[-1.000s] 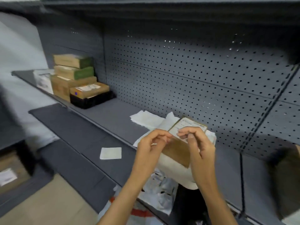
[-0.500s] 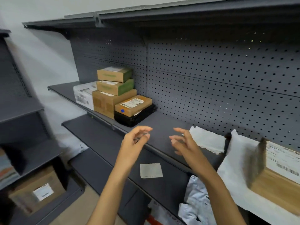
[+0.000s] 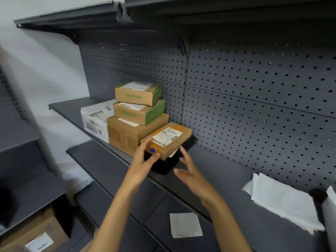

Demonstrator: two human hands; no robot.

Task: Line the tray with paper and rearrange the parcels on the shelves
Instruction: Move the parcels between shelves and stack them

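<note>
Two hands are shown at a labelled parcel (image 3: 166, 140) on a black tray (image 3: 169, 163): its near corner is gripped by the left hand (image 3: 143, 160); the right hand (image 3: 189, 171) is held beside it, fingers spread.

On the middle shelf (image 3: 72, 113), three stacked boxes (image 3: 138, 113) stand against the pegboard (image 3: 254, 99), a wrapped parcel (image 3: 94, 119) to their left. To their right, a labelled parcel (image 3: 169, 140) lies on a tray (image 3: 167, 164). Farther right lies crumpled paper (image 3: 280, 202). A folded sheet (image 3: 185, 225) rests on the shelf below.
</note>
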